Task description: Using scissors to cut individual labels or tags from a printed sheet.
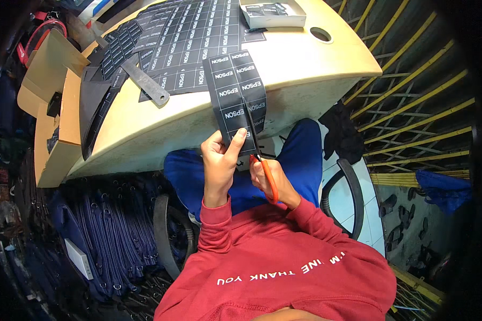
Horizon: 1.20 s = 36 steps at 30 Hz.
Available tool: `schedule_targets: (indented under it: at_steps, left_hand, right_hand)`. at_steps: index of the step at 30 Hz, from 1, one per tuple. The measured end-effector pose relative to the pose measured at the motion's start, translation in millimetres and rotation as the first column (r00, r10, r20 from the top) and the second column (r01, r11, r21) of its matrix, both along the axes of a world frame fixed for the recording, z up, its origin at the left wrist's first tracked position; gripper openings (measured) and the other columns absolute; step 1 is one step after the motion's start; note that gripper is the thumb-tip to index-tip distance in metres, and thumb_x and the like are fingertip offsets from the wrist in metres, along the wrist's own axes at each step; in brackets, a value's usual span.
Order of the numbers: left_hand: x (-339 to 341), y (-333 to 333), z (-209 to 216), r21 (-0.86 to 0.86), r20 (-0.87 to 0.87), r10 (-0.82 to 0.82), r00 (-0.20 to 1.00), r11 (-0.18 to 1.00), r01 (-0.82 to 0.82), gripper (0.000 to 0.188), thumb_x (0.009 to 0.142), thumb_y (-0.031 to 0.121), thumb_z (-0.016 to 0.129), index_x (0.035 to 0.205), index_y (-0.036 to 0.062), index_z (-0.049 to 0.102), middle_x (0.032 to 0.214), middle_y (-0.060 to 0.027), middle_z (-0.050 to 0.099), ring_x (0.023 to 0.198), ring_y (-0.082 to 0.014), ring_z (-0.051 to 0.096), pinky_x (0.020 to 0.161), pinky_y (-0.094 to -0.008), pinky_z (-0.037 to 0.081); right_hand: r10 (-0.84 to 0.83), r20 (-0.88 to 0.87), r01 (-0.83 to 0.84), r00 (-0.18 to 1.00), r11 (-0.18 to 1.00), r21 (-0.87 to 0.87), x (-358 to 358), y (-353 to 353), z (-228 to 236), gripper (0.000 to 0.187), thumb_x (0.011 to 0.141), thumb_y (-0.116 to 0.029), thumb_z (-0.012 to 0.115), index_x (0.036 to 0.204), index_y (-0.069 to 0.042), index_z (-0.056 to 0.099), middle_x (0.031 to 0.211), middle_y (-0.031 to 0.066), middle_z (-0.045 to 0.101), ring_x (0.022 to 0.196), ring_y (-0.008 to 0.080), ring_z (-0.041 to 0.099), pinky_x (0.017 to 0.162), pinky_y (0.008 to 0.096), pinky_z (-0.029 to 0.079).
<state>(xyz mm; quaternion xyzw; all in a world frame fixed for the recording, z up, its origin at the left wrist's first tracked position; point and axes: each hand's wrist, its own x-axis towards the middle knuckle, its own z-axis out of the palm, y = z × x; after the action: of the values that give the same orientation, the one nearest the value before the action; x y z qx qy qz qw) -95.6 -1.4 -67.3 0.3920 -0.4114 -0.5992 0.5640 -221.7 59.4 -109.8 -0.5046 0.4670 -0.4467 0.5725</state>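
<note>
My left hand (218, 167) pinches the near end of a black strip of printed labels (228, 101), thumb on top. White lines divide the strip into two columns of rectangles. My right hand (281, 184) grips a pair of scissors (272, 182) by its orange handles. The dark blades point away from me and lie along the line between the two columns, where the strip is parted at its near end. The strip's far end rests over the table edge, and its near part hangs above my lap.
Large black label sheets (184, 40) cover much of the curved wooden table (348, 59). A steel ruler (144, 83) lies on them near the edge. A white box (273, 20) holds cut black pieces. An open cardboard box (59, 144) stands left; dark blue straps (112, 235) hang lower left.
</note>
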Motion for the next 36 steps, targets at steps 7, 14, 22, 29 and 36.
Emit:
schedule_targets:
  at_steps: [7,14,22,29,36]
  left_hand:
    - [5.3,-11.2,7.7,-0.001,0.076,-0.062,0.995,0.998,0.062,0.017,0.088,0.016,0.067,0.094,0.0006,0.064,0.08,0.0001,0.064,0.066,-0.0032,0.054,0.061,-0.0193,0.044]
    - [0.4,-33.9,17.2,-0.159,0.02,0.062,0.998,0.986,-0.059,0.018,0.088,0.016,0.066,0.092,-0.0012,0.065,0.08,0.0011,0.063,0.068,-0.0025,0.052,0.061,-0.0187,0.043]
    - [-5.1,-24.5,15.4,-0.159,0.025,0.117,0.993,0.981,-0.112,0.015,0.086,0.013,0.068,0.089,-0.0008,0.065,0.078,-0.0003,0.064,0.065,-0.0027,0.053,0.058,-0.0186,0.042]
    - [-7.9,-15.4,16.4,-0.14,0.048,0.074,0.996,0.988,-0.067,0.015,0.086,0.013,0.069,0.087,-0.0016,0.065,0.076,-0.0014,0.064,0.064,-0.0035,0.054,0.056,-0.0196,0.043]
    - [-8.4,-11.3,11.9,-0.141,0.075,0.103,0.992,0.986,-0.091,0.015,0.086,0.013,0.069,0.087,-0.0019,0.065,0.077,-0.0011,0.064,0.064,-0.0033,0.053,0.056,-0.0197,0.043]
  right_hand:
    - [0.007,-0.057,-0.009,0.998,0.999,-0.034,-4.6,1.7,2.0,0.048,0.096,-0.042,0.046,0.067,-0.004,0.045,0.055,-0.0004,0.045,0.051,0.0089,0.042,0.047,0.0276,0.037]
    - [0.025,-0.078,-0.031,0.997,0.997,-0.067,-3.9,7.0,-9.8,0.046,0.096,-0.04,0.047,0.068,-0.003,0.044,0.055,-0.0004,0.041,0.054,0.0089,0.038,0.049,0.0287,0.036]
    - [0.059,0.039,-0.055,0.997,0.993,-0.101,-0.9,3.7,-8.1,0.045,0.096,-0.042,0.044,0.076,-0.003,0.047,0.062,0.0019,0.042,0.058,0.0117,0.04,0.054,0.029,0.038]
    - [0.078,0.006,-0.076,0.997,0.99,-0.121,-3.4,0.3,-13.5,0.056,0.095,-0.054,0.038,0.077,-0.002,0.047,0.063,0.0021,0.042,0.059,0.0124,0.041,0.055,0.0289,0.039]
    - [0.063,-0.003,-0.063,0.998,0.991,-0.121,-3.7,-0.3,-7.1,0.06,0.093,-0.058,0.039,0.076,-0.002,0.048,0.061,0.0012,0.043,0.059,0.0111,0.041,0.053,0.0287,0.038]
